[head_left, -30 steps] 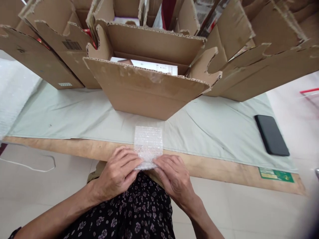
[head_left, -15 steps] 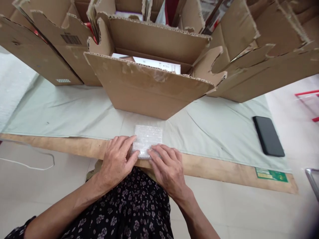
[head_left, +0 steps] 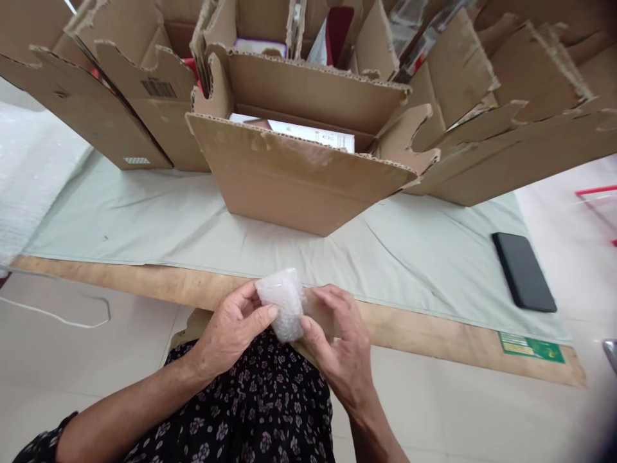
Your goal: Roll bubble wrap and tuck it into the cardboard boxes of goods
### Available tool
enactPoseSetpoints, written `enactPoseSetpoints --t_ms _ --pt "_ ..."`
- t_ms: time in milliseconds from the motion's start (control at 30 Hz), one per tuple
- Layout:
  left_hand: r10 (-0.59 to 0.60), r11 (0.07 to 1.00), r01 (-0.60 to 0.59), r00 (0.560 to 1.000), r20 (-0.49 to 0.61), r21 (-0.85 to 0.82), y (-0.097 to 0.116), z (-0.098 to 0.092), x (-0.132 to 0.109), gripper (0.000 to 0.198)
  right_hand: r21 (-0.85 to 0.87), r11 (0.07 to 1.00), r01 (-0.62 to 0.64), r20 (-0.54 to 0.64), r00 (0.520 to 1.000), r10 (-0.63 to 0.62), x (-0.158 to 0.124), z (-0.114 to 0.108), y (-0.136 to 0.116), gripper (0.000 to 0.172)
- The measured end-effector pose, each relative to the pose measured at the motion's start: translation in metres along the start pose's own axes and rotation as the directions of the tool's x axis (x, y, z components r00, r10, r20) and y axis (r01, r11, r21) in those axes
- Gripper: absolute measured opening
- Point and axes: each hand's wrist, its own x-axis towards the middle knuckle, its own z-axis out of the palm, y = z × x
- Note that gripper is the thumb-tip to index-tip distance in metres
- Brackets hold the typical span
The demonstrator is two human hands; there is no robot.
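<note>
A small flat packet of clear bubble wrap (head_left: pixel 283 302) is tilted up over the table's front edge. My left hand (head_left: pixel 236 325) grips its left side, thumb on the near face and fingers behind. At the packet's right edge is my right hand (head_left: pixel 344 347), its thumb tip against the wrap. The fingers of that hand are spread apart from the thumb and slightly blurred. What lies inside the wrap cannot be made out.
An open cardboard box (head_left: pixel 299 186) holding a white carton (head_left: pixel 313 134) stands ahead, with several more cardboard boxes behind and beside it. A black phone (head_left: pixel 524 271) lies at right on the pale green cloth (head_left: pixel 409 257). Bubble wrap sheeting (head_left: pixel 33 167) is at left.
The packet has been lifted from lying flat at the table edge and tilted toward me. My left hand has closed on its side, while my right fingers have moved off its face.
</note>
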Motion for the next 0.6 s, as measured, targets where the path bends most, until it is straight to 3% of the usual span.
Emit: enactPoseSetpoints --t_ms 67,167,233,367,500,600 --pt "0.032 0.991 -0.035 0.999 0.028 0.132 0.008 0.002 -0.002 0.022 0.009 1.0 0.011 0.039 0.999 -0.011 0.004 -0.013 0.001 0.049" --pt "0.171 0.896 -0.203 0.979 0.114 0.394 0.016 0.005 -0.005 0.018 0.061 0.997 0.052 0.209 0.976 -0.064 0.014 -0.03 -0.003 0.072" --pt "0.249 0.812 -0.302 0.953 0.172 0.5 0.017 0.008 -0.007 0.019 0.054 0.994 0.095 0.295 0.949 -0.107 0.022 -0.035 -0.009 0.06" --pt "0.285 0.786 -0.337 0.941 0.18 0.518 0.01 0.012 -0.005 0.036 0.02 0.992 0.128 0.334 0.934 -0.128 0.036 -0.039 -0.021 0.005" --pt "0.211 0.818 -0.343 0.926 0.314 0.461 0.008 0.011 0.0 0.064 -0.033 0.979 0.199 0.293 0.939 -0.181 0.048 -0.061 -0.029 0.007" --pt "0.277 0.785 -0.42 0.895 0.349 0.455 0.01 0.005 0.008 0.059 -0.116 0.972 0.205 0.083 0.977 -0.196 0.062 -0.096 -0.035 0.01"
